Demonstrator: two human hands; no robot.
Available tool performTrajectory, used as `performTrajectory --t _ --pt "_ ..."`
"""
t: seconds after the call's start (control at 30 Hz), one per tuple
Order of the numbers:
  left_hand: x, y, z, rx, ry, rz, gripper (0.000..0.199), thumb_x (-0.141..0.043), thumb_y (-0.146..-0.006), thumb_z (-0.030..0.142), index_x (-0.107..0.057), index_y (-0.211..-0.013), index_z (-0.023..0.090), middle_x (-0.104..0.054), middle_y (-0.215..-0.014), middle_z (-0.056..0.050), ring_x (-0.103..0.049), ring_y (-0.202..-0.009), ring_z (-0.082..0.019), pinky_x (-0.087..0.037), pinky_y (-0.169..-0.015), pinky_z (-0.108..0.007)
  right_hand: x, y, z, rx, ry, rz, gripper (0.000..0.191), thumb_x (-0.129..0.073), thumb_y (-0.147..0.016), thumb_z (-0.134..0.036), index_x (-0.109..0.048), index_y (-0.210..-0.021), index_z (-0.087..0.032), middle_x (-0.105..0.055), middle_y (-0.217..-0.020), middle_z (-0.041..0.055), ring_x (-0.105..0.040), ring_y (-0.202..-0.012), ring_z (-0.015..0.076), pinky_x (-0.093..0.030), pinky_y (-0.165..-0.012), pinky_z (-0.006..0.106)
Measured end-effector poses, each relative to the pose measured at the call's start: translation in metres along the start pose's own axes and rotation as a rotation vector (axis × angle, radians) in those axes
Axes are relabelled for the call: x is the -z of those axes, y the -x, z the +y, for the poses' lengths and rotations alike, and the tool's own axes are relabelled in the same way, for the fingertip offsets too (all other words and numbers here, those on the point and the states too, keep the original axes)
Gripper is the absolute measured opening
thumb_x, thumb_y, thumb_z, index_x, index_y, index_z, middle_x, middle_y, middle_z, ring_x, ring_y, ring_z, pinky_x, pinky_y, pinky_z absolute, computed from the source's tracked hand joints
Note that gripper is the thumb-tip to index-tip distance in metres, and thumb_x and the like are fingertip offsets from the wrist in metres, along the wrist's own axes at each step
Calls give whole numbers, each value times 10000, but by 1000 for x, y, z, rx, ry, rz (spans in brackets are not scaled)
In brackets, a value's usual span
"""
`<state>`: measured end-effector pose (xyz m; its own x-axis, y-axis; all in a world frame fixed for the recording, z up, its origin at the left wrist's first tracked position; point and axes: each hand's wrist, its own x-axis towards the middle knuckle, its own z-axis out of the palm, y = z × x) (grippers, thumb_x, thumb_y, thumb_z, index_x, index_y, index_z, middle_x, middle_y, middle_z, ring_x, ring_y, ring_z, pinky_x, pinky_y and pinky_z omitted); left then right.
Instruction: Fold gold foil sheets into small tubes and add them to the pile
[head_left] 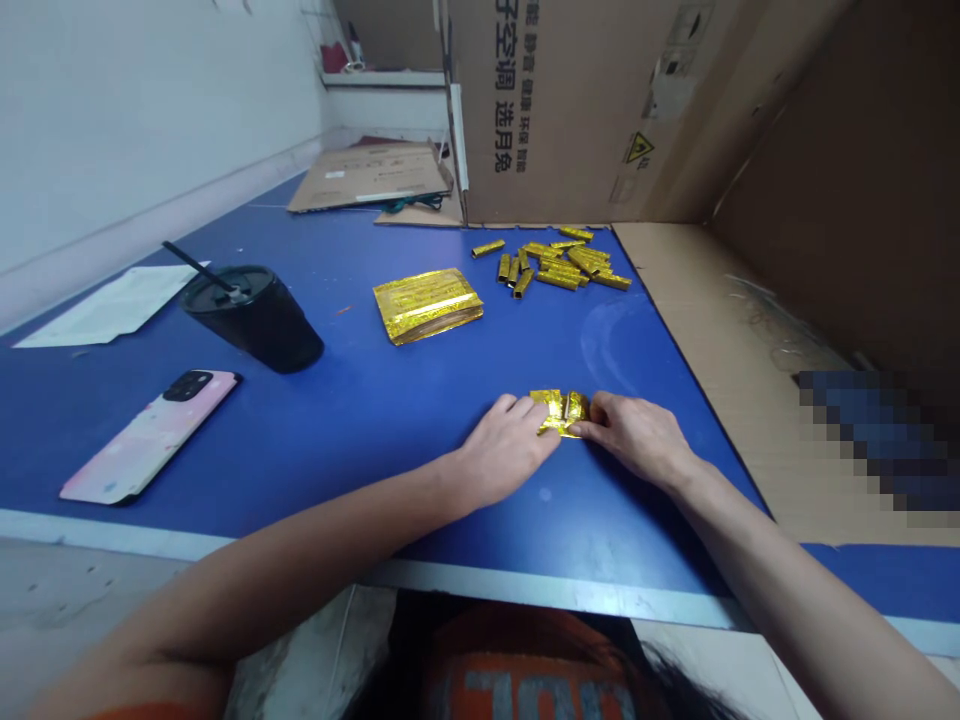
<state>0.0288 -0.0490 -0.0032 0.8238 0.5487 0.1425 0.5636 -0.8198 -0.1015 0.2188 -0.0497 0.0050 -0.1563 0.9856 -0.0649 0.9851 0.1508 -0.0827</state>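
Observation:
A small gold foil piece (553, 405) lies partly folded on the blue table (360, 420). My left hand (511, 440) rests on its left part, fingers close together and pressing down. At its right edge, my right hand (630, 430) pinches a raised, folded section between thumb and fingers. Behind the hands lies a stack of flat gold foil pieces (429, 303). Farther back at the right is a loose pile of folded gold foil tubes (559, 268).
A black tumbler (259, 315) with a straw leans in view at the left, near a pink phone (154, 435) and white paper (105, 305). Flat cardboard (371, 175) lies at the back. A large cardboard box wall (570, 110) stands behind the tubes.

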Motion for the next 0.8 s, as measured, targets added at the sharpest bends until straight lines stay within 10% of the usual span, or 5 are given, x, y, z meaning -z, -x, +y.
performTrajectory --t 0.8 --pt "3 0 19 82 26 -45 321 -417 -863 278 -493 -1161 186 -528 -967 -94 -481 -909 -239 -360 -708 -335 5 -1 10 -37 -19 -102 377 -408 -815 -534 -549 -648 -227 -611 -618 7 -573 -610 165 -276 -452 243"
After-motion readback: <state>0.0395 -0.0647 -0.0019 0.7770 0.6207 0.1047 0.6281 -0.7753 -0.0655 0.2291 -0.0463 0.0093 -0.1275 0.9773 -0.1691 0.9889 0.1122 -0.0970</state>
